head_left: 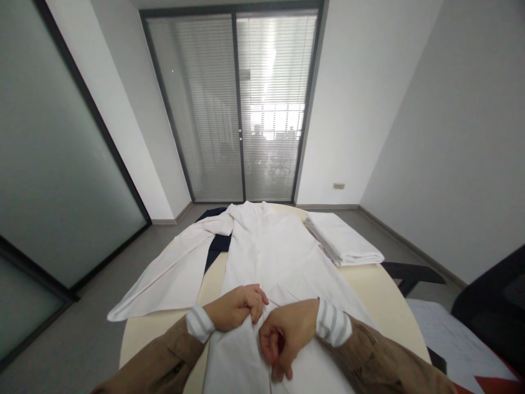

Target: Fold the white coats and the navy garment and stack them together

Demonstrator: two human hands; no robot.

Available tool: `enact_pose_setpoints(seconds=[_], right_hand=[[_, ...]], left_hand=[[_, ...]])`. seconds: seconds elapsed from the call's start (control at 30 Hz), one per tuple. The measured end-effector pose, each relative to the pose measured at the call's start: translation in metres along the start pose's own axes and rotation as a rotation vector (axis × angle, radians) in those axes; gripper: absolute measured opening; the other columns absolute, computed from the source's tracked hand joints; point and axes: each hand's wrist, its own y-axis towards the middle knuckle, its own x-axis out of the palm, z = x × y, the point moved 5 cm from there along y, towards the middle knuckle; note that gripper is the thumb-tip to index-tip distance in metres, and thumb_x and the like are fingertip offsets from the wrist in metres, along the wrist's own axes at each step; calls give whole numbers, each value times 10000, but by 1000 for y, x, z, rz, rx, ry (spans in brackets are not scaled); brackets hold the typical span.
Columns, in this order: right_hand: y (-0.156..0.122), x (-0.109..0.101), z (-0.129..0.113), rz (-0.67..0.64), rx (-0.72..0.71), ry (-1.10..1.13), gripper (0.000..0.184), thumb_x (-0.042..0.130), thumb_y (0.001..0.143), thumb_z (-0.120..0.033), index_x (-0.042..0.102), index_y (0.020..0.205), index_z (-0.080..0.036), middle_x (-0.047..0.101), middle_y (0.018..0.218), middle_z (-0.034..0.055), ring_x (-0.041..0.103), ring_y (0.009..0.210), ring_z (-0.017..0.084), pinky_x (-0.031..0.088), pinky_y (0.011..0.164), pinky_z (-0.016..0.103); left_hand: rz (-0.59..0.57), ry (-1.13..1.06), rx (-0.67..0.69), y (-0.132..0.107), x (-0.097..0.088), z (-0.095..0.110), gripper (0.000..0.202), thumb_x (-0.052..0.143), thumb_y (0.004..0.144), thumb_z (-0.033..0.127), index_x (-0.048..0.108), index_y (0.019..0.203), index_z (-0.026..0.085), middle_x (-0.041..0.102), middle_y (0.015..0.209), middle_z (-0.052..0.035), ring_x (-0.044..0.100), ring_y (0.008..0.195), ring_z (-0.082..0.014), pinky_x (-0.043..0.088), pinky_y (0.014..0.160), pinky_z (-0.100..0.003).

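A long white coat (283, 249) lies spread on the table, its collar end at the far side. One wide sleeve (172, 273) stretches out to the left and hangs slightly past the table's edge. My left hand (241, 306) is closed, pinching the cloth near the coat's front opening. Just right of it, my right hand (287, 336) curls downward, with thumb and fingers pressed together at the front edge of the cloth. The fingertips partly cover what they grip. Both hands rest low over the near part of the coat.
A folded stack of white cloth (346, 241) sits at the table's right side. Dark blue fabric (217, 249) shows under the coat at the left. The round cream table (394, 298) has a black chair (496, 295) at its right. Glass doors (241, 109) stand beyond.
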Motion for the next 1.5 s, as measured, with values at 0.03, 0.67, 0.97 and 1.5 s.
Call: enact_pose_setpoints(seconds=[0.03, 0.67, 0.97, 1.5], right_hand=[[0, -5, -1, 71, -15, -13, 422, 869, 638, -437, 629, 852, -163, 690, 740, -45, 657, 572, 82, 465, 538, 158], [-6, 4, -5, -220, 97, -39, 507, 594, 860, -653, 731, 946, -173, 691, 633, -19, 664, 518, 108, 467, 487, 180], [-40, -78, -14, 1119, -397, 50, 377, 464, 958, -420, 566, 690, -173, 435, 467, -74, 362, 424, 73, 291, 460, 212], [-17, -85, 15, 1237, -111, -407, 203, 572, 870, -306, 728, 936, -195, 710, 772, 20, 584, 672, 137, 376, 613, 245]], left_hand=[[13, 6, 9, 0, 0, 0, 296, 454, 800, 69, 442, 537, 203, 608, 627, -15, 628, 954, -197, 333, 1120, -432], [-95, 538, 18, 0, 10, 12, 178, 585, 686, 95, 594, 825, 206, 635, 902, -34, 573, 981, -216, 384, 1040, -393], [-47, 419, 56, 1, 11, 13, 129, 513, 935, 160, 621, 963, 224, 670, 1017, -43, 563, 1163, -206, 288, 1160, -429], [-264, 166, 48, -6, 38, 37, 117, 645, 727, 146, 587, 804, 212, 686, 925, -12, 585, 1180, -234, 145, 1219, -536]])
